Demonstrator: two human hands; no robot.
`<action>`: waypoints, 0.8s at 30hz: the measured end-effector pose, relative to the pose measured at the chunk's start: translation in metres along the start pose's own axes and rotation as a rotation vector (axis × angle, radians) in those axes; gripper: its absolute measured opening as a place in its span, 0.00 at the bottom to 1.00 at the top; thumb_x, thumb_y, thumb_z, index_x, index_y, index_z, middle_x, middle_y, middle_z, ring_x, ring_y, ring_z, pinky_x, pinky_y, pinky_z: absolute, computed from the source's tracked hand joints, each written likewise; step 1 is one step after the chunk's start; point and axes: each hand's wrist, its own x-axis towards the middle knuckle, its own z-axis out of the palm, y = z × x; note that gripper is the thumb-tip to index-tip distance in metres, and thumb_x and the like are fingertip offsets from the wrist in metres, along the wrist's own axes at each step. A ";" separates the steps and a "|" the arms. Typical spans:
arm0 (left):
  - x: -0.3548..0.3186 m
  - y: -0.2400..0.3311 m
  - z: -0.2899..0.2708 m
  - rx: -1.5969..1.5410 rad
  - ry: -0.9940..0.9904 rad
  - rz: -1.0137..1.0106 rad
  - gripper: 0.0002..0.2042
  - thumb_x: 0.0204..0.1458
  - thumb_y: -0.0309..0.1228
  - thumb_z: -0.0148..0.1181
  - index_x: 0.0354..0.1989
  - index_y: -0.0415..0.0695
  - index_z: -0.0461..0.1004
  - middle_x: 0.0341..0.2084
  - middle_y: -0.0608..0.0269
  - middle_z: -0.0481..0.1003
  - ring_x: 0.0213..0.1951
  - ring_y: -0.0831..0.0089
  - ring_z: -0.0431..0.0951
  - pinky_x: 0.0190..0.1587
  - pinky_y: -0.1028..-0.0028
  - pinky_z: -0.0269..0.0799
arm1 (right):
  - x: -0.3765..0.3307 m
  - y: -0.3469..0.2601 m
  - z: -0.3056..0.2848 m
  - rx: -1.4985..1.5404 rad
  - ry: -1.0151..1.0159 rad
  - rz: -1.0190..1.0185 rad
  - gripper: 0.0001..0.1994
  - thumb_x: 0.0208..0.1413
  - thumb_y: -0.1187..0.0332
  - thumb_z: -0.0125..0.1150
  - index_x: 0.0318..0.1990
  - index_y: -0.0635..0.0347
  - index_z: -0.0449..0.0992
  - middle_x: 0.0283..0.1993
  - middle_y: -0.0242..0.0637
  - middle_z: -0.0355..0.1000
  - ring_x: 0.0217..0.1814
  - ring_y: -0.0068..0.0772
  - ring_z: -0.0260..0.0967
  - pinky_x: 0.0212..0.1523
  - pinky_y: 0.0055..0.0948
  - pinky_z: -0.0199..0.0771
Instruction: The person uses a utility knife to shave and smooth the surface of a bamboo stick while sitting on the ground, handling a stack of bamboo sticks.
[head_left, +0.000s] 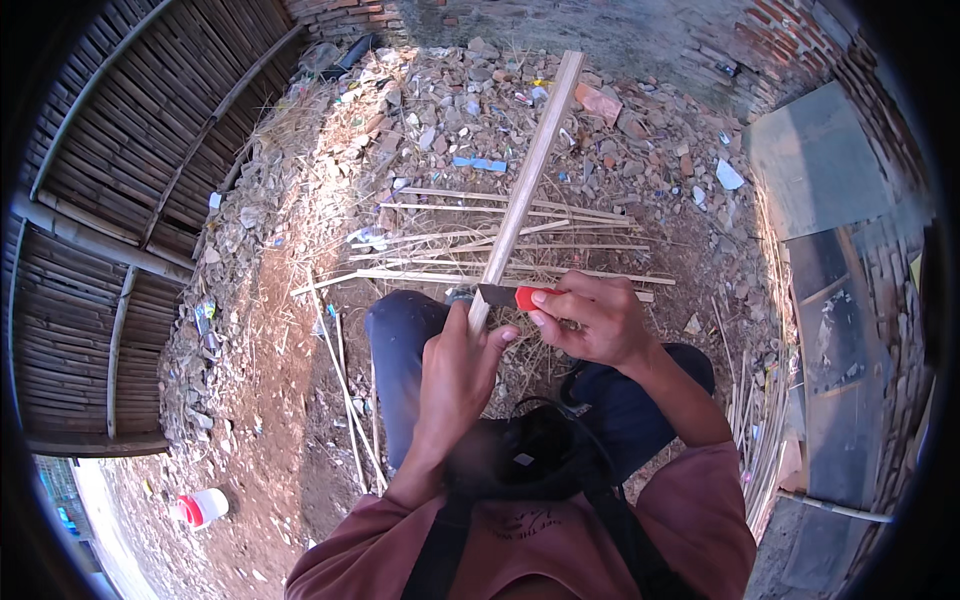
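A long pale strip of split bamboo or wood (535, 165) slants up and away from me. My left hand (462, 365) is wrapped round its near end, the thumb lying toward the right. In my right hand (600, 318) is a knife (497, 294) with a red handle and a wide dark blade, gripped between thumb and fingers. The blade lies across the strip just beyond my left fingers and seems to touch it. Beneath and past the strip, several thin split sticks (500, 270) lie on the ground between and ahead of my knees.
Rubble and litter (460, 120) cover the ground up to a brick wall (650, 50). A bamboo-slat wall (100, 120) stands left. A white container with a red lid (205, 508) lies lower left. Boards (825, 165) lean at right, near more long sticks (750, 410).
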 end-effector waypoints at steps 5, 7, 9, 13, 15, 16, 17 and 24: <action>-0.001 -0.001 0.000 -0.124 -0.035 0.039 0.13 0.65 0.34 0.70 0.43 0.37 0.73 0.20 0.70 0.71 0.24 0.84 0.66 0.26 0.75 0.66 | -0.005 -0.008 0.007 -0.061 -0.013 -0.031 0.10 0.52 0.66 0.76 0.43 0.45 0.87 0.28 0.23 0.70 0.19 0.23 0.71 0.17 0.28 0.71; -0.001 -0.001 0.000 -0.136 -0.063 0.034 0.13 0.65 0.33 0.70 0.43 0.37 0.74 0.20 0.71 0.72 0.24 0.86 0.66 0.27 0.76 0.66 | -0.005 -0.009 0.007 -0.060 -0.011 -0.038 0.11 0.52 0.66 0.76 0.43 0.44 0.87 0.28 0.23 0.70 0.19 0.23 0.71 0.17 0.28 0.71; 0.000 0.000 0.001 -0.153 -0.045 0.046 0.11 0.66 0.32 0.69 0.43 0.38 0.74 0.20 0.70 0.73 0.24 0.86 0.66 0.27 0.76 0.65 | -0.006 -0.008 0.008 -0.068 -0.011 -0.038 0.11 0.51 0.66 0.76 0.44 0.45 0.87 0.28 0.23 0.70 0.19 0.23 0.71 0.16 0.28 0.70; 0.002 0.005 0.000 -0.098 -0.081 0.037 0.18 0.66 0.36 0.69 0.41 0.35 0.67 0.22 0.51 0.78 0.23 0.56 0.78 0.30 0.66 0.73 | -0.003 -0.007 0.006 -0.067 -0.012 -0.045 0.11 0.52 0.66 0.76 0.43 0.45 0.87 0.27 0.23 0.70 0.18 0.22 0.70 0.16 0.28 0.70; 0.000 0.006 0.005 -0.093 -0.044 0.013 0.14 0.67 0.35 0.69 0.41 0.37 0.73 0.19 0.67 0.71 0.23 0.83 0.65 0.26 0.73 0.63 | -0.001 -0.004 0.001 -0.070 0.039 0.007 0.09 0.53 0.67 0.76 0.42 0.47 0.87 0.27 0.24 0.70 0.18 0.23 0.68 0.16 0.30 0.68; -0.002 0.005 0.005 -0.094 -0.045 0.013 0.14 0.67 0.35 0.69 0.41 0.37 0.73 0.19 0.67 0.71 0.23 0.83 0.65 0.26 0.73 0.63 | 0.003 -0.001 -0.003 -0.070 0.039 0.008 0.09 0.53 0.67 0.76 0.42 0.47 0.87 0.27 0.24 0.70 0.18 0.23 0.68 0.16 0.30 0.68; -0.004 0.002 0.005 -0.075 -0.060 0.003 0.15 0.67 0.36 0.68 0.40 0.37 0.72 0.19 0.66 0.71 0.23 0.82 0.65 0.26 0.72 0.63 | 0.006 0.003 -0.007 -0.087 0.046 0.039 0.08 0.53 0.67 0.76 0.41 0.48 0.86 0.26 0.24 0.70 0.18 0.24 0.68 0.16 0.31 0.68; -0.005 -0.001 0.004 -0.074 -0.095 0.019 0.15 0.68 0.35 0.66 0.43 0.36 0.69 0.19 0.63 0.71 0.23 0.80 0.66 0.26 0.70 0.65 | 0.005 0.006 -0.010 -0.028 0.027 0.068 0.07 0.55 0.67 0.76 0.40 0.51 0.86 0.26 0.25 0.69 0.18 0.25 0.67 0.16 0.32 0.66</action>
